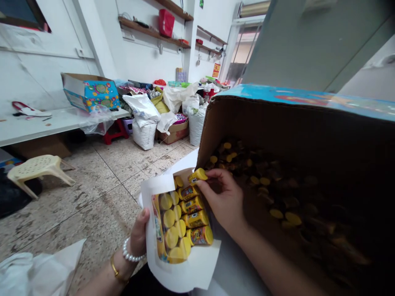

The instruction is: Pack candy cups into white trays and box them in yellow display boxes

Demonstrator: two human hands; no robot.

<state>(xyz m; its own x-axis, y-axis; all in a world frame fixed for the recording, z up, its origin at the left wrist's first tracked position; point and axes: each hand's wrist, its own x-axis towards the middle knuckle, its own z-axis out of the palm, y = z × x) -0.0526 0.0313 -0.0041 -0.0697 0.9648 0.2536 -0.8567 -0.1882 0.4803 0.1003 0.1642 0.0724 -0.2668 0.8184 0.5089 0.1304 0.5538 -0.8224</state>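
Note:
My left hand [139, 235] grips the left edge of a small white display box [185, 269] with several yellow-capped little bottles [180, 220] packed inside. My right hand [224, 199] pinches one more yellow-capped bottle [198, 176] at the top of that box, fingers closed round it. Right behind my right hand lies a big cardboard carton [296, 123] on its side, with many of the same bottles [271, 189] loose in its dark inside. A pearl bracelet and a gold bangle are on my left wrist.
A speckled tile floor [101, 185] spreads to the left, with a pale plastic stool [38, 167]. A white table [46, 121] carries an open colourful carton [89, 91]. Bags and sacks [145, 119] crowd the back of the room. White plastic [37, 267] lies at bottom left.

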